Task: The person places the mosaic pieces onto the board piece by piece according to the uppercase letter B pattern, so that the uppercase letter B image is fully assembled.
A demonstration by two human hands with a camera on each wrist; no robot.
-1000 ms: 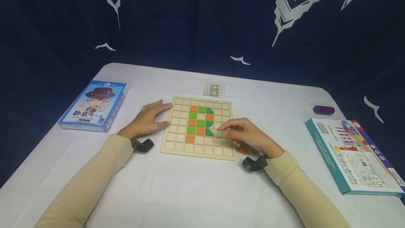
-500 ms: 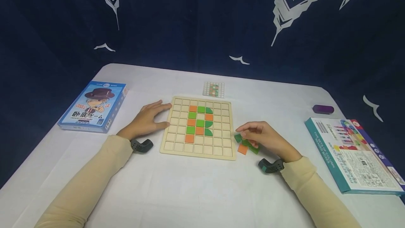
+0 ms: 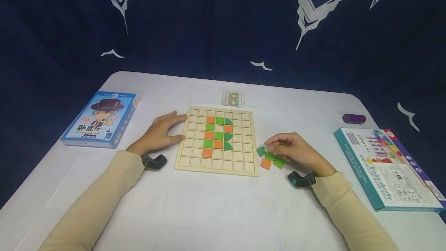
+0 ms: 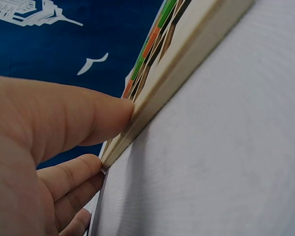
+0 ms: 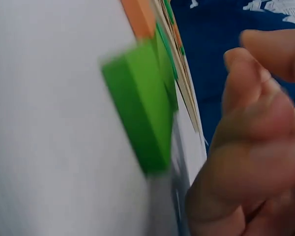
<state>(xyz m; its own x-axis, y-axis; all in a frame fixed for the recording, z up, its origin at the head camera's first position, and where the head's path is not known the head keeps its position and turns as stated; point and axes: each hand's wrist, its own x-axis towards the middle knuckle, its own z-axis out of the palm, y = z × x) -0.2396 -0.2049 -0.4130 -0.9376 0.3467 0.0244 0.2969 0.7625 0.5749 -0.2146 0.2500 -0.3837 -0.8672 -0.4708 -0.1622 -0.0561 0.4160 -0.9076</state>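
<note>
In the head view, a wooden grid board (image 3: 240, 161) lies mid-table. Orange squares, light green squares and dark green curved-edge tiles sit in its cells. My left hand (image 3: 159, 133) rests at the board's left edge; in the left wrist view the thumb (image 4: 108, 117) and fingertips touch its side. Beyond the right edge, my right hand (image 3: 294, 150) hovers with bent fingers over loose tiles, nothing visible in its grasp. Those are a dark green piece (image 3: 260, 151), two light green squares (image 3: 279, 162) and an orange square (image 3: 266, 164). A light green tile (image 5: 137, 105) shows close below that hand.
Behind the board lies a small pattern card (image 3: 233, 98) printed with a grid and coloured shapes. A blue game box (image 3: 101, 119) stands at the left. To the right are a white and teal box (image 3: 390, 169) and a purple oblong object (image 3: 354, 118).
My right hand has moved from over the board's right side to the loose tiles, then lifted slightly, uncovering more of them. The left hand stays at the board's edge.
</note>
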